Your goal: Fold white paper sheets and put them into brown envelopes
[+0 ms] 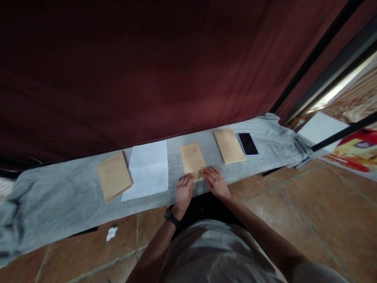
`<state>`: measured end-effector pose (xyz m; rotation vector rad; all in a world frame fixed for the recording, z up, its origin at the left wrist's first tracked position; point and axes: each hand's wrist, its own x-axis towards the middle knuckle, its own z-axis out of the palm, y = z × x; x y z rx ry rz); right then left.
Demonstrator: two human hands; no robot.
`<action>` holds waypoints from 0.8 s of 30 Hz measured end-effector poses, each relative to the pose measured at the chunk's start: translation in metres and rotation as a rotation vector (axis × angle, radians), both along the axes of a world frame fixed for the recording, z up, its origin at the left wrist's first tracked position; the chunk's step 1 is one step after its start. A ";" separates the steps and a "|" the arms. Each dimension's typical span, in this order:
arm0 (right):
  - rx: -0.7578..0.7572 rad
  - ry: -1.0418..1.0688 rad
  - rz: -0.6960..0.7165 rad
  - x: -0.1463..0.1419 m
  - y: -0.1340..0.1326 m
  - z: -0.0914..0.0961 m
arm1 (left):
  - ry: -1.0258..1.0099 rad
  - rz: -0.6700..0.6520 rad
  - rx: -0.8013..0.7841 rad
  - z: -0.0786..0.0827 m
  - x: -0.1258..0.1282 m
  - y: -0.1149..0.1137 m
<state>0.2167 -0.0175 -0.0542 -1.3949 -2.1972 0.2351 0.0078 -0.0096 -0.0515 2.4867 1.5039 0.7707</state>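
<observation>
In the head view, touching the near end of a brown envelope (193, 156), flat on the grey-covered tabletop (64, 192) between white paper (150, 169) and a brown stack (229, 145), with curled left hand (184, 192) and right hand (216, 183); cannot tell whether pinching or pressing.

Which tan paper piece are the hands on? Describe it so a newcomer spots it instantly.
Find the long grey cloth along the dark red curtain. Near its middle, between the white paper and the tan stack beside the phone, lies the tan piece. Only it has the left hand and right hand at its near edge.
</observation>
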 end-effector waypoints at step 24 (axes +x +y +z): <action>-0.037 -0.110 -0.070 -0.004 -0.035 0.000 | 0.183 -0.032 0.006 0.000 -0.003 -0.038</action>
